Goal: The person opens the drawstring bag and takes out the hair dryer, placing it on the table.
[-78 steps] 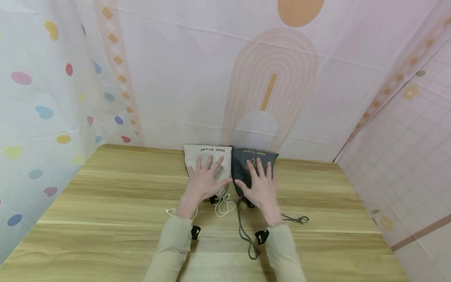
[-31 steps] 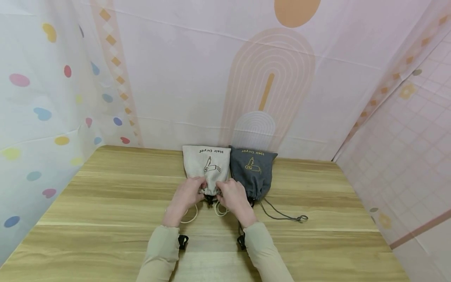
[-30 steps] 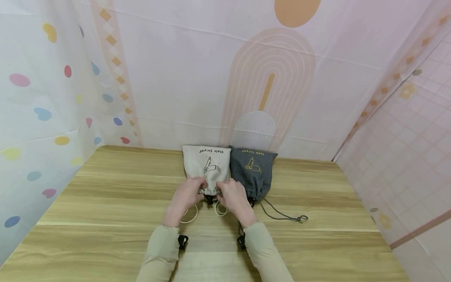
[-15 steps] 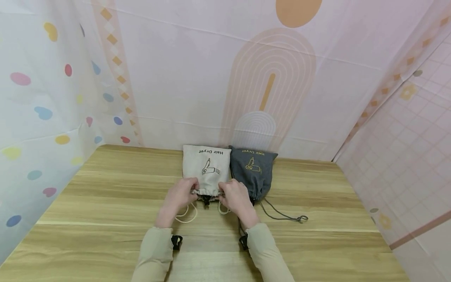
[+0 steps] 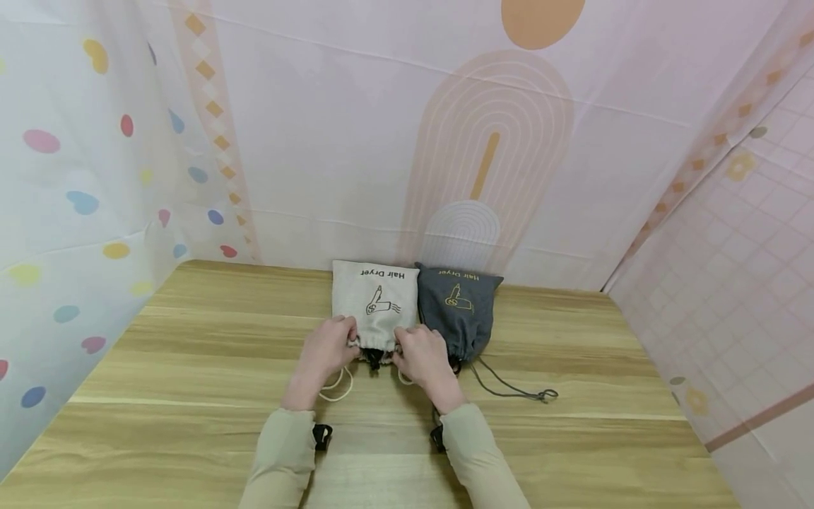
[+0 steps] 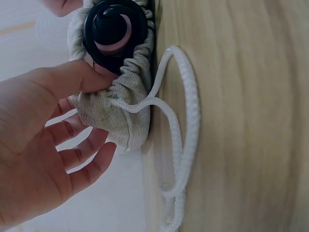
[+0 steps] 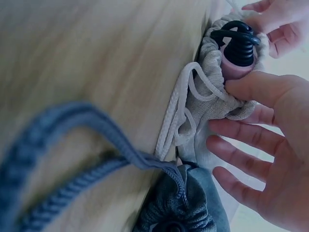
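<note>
A beige drawstring bag (image 5: 375, 305) printed "Hair Dryer" lies on the wooden table (image 5: 191, 367), beside a dark grey one (image 5: 461, 312). My left hand (image 5: 340, 338) and right hand (image 5: 407, 343) hold the two sides of the beige bag's gathered mouth. In the left wrist view the left hand (image 6: 96, 111) has its thumb on the puckered fabric (image 6: 128, 116) and its fingers behind it. The right hand (image 7: 231, 111) grips the same way. A black and pink dryer end (image 6: 115, 29) (image 7: 235, 48) pokes from the mouth. The white cord (image 6: 186, 121) loops loose on the table.
The grey bag's cord (image 5: 509, 387) trails right across the table and passes close to the right wrist camera (image 7: 72, 130). The grey bag's gathered mouth (image 7: 193, 203) sits just right of my right hand. Patterned fabric walls stand behind and at both sides.
Both hands left the tops of the two bags and came to the beige bag's mouth. Over the last second they drew slightly apart while holding it.
</note>
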Available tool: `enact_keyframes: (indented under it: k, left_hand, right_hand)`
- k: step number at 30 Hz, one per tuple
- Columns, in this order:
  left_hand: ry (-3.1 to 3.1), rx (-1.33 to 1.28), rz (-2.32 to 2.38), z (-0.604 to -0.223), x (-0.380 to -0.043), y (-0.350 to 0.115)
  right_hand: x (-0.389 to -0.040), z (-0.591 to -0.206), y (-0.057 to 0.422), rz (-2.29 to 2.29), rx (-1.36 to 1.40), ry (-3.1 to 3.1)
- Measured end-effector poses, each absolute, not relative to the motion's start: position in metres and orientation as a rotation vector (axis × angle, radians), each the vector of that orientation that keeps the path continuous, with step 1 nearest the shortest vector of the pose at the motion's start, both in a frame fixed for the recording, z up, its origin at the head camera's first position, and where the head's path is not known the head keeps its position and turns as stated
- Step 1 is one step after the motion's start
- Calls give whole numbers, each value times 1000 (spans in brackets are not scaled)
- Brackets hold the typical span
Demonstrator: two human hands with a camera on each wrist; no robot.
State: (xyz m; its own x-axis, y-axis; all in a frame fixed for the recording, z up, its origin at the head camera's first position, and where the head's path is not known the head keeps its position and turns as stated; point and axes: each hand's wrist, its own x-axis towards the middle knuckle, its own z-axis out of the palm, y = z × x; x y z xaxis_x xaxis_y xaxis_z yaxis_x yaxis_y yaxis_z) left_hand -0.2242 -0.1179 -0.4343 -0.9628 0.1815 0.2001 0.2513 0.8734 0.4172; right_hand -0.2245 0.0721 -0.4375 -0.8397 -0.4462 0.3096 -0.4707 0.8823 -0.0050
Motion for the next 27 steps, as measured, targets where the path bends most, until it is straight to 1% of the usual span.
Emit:
enact_keyframes:
  k: [17, 27]
  left_hand:
    - [-2913, -360, -833, -432, -223, -143]
    - [-2873, -415, -867, -430, -222, -153]
  right_hand:
    - [-226, -438, 87, 192, 677, -2697]
    - [-224, -434, 92, 243, 654, -2781]
